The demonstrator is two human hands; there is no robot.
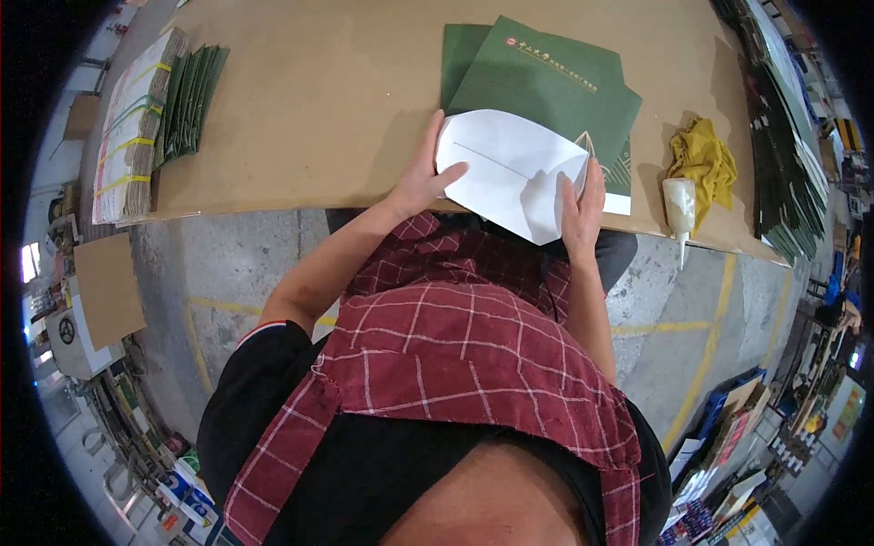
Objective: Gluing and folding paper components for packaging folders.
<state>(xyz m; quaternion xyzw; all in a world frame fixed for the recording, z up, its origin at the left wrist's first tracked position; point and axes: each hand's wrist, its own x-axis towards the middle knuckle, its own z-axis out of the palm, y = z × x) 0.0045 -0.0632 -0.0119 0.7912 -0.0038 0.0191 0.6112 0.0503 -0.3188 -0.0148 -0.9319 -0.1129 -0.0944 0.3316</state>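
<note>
A white paper piece with a thin dark line [487,156], perhaps the pale side of a folder, is curved between my two hands at the table's front edge. My left hand [426,170] grips its left side, thumb on top and fingers behind. On its right side, my right hand [584,205] holds the edge with the thumb over the white face. Just beyond lie overlapping green printed sheets [555,82] with gold print, fanned at slightly different angles. The paper covers their near part.
A white squeeze bottle with a nozzle [679,202] lies by the front edge, against a crumpled mustard-yellow cloth [706,156]. Tall stacks of green-and-white sheets [785,146] line the right side. Yellow-banded bundles [137,136] and green folders [193,102] stand at the left on the brown tabletop [300,118].
</note>
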